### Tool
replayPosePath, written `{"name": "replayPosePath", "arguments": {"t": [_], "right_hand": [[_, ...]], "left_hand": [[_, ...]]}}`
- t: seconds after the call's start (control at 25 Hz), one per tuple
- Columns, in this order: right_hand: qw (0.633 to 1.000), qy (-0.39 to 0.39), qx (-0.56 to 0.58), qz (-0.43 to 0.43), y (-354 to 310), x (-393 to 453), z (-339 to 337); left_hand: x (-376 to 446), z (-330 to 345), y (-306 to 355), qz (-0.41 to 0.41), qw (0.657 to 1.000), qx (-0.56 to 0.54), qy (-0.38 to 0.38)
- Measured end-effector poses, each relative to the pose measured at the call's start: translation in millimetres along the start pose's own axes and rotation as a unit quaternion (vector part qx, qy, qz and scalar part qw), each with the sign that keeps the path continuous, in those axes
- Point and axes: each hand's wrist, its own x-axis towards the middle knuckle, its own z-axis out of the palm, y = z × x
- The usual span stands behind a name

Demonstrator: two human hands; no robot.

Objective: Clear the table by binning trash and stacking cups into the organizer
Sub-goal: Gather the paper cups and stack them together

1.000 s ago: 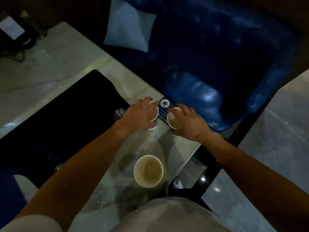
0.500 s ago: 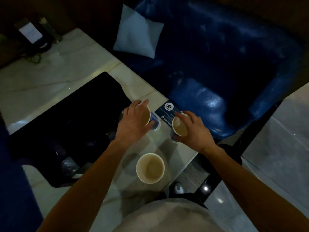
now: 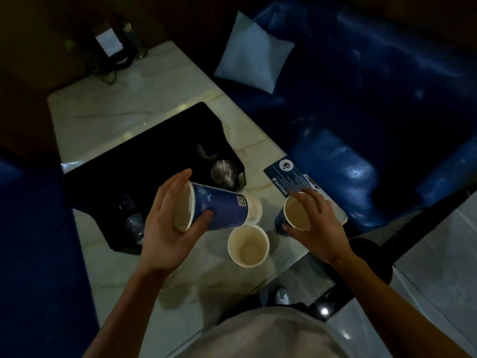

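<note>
A blue sofa [image 3: 361,104] fills the far right, with a pale cushion [image 3: 254,54] lying on it. The marble table [image 3: 111,117] runs from far left to near right and carries a black tray [image 3: 144,161] on its left half. The left hand [image 3: 167,226] grips a blue paper cup [image 3: 219,210], tipped on its side with the mouth facing left, above the table just right of the tray. The right hand [image 3: 317,226] grips the rim of a second blue cup [image 3: 296,215] held upright near the table's right edge. A white cup [image 3: 248,246] stands upright on the table between the two hands. A dark blue card [image 3: 290,178] lies flat just beyond the right hand.
</note>
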Motion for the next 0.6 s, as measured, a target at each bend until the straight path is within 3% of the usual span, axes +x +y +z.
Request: {"name": "replayPosePath", "arguments": {"t": [0.24,0.44,0.6], "right_hand": [[0.999,-0.035,0.021,0.013,4.7,-10.0,9.2],[0.999,-0.032,0.036,0.011,3.9,-14.7,11.1],[0.998,-0.031,0.048,0.02,4.2,-15.8,10.8]], "left_hand": [[-19.7,-8.2,15.3,0.008,0.996,0.02,-0.083],[-26.8,18.1,23.5,0.05,0.982,0.106,-0.15],[-30.6,42.4,19.1,0.028,0.971,0.136,-0.196]]}}
